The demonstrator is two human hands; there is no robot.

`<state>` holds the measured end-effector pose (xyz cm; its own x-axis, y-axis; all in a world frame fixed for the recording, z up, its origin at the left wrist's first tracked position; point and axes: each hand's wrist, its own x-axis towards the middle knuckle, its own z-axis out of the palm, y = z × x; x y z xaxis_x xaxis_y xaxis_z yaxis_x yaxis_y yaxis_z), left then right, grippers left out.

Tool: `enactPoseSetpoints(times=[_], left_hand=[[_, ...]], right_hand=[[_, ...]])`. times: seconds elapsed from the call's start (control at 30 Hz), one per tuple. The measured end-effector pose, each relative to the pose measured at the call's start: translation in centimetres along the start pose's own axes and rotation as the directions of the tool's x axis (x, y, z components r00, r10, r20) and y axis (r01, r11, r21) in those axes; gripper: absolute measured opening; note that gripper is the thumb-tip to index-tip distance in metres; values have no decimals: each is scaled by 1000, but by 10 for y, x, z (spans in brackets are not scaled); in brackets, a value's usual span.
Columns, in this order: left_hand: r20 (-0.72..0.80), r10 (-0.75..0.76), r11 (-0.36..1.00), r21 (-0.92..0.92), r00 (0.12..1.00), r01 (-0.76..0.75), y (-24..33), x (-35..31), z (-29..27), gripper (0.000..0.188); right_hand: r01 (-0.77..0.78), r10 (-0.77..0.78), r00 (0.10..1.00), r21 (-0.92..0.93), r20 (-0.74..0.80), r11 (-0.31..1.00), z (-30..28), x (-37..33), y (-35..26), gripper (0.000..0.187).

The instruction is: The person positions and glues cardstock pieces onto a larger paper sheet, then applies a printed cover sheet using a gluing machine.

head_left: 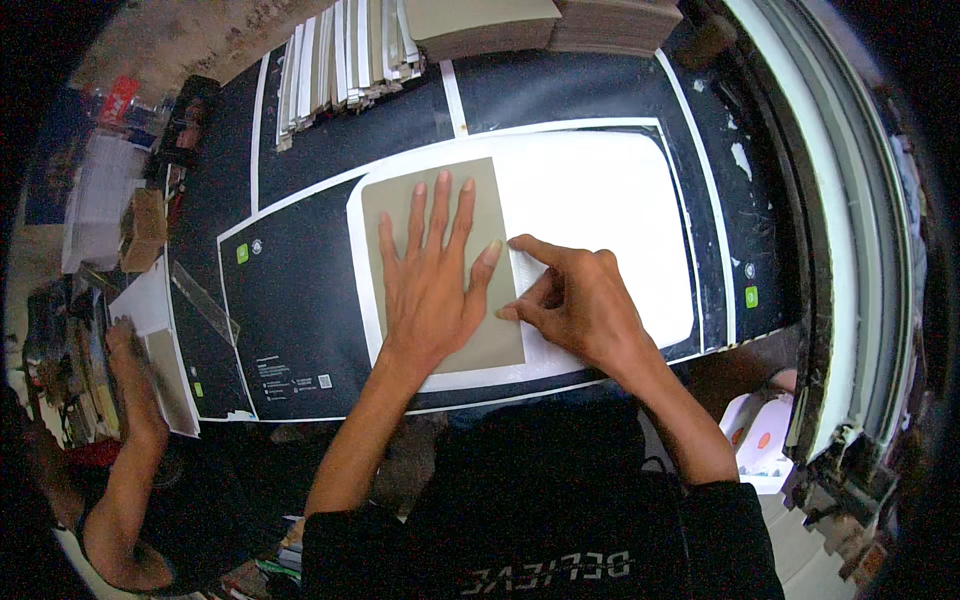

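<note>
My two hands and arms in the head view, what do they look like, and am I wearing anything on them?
Your left hand and right hand show no gloves, rings or watch. The forearms are bare up to short black sleeves.

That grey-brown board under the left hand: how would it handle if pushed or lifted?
The grey-brown board is probably fairly stiff: it lies flat, crisp-edged, under the spread left hand. Likely light, since it looks thin. It may slide if pushed, as the white sheet beneath looks smooth.
</note>
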<state>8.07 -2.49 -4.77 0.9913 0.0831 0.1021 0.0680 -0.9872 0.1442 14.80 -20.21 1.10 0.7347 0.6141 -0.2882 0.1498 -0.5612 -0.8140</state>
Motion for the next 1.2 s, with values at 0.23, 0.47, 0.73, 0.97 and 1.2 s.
enactPoseSetpoints(times=[0.23,0.47,0.73,0.97,1.2], left_hand=[[-1,-9,1000,6,1000,9,-2,0,1,65],[-37,10,999,-50,999,-11,-2,-1,2,65],[-18,-11,1000,7,1000,11,-1,1,1,65],[14,-26,1000,0,1000,26,1,1,-6,66],[-2,-44,999,-17,999,44,2,3,-4,67]], right_hand=[[47,-47,999,-17,3,999,1,0,1,58],[50,-50,999,-7,3,999,2,-1,4,57],[41,-41,999,-55,1,998,4,3,5,56],[23,-23,1000,-56,-2,998,4,0,0,56],[176,-187,981,-175,-51,969,-11,18,-5,54]])
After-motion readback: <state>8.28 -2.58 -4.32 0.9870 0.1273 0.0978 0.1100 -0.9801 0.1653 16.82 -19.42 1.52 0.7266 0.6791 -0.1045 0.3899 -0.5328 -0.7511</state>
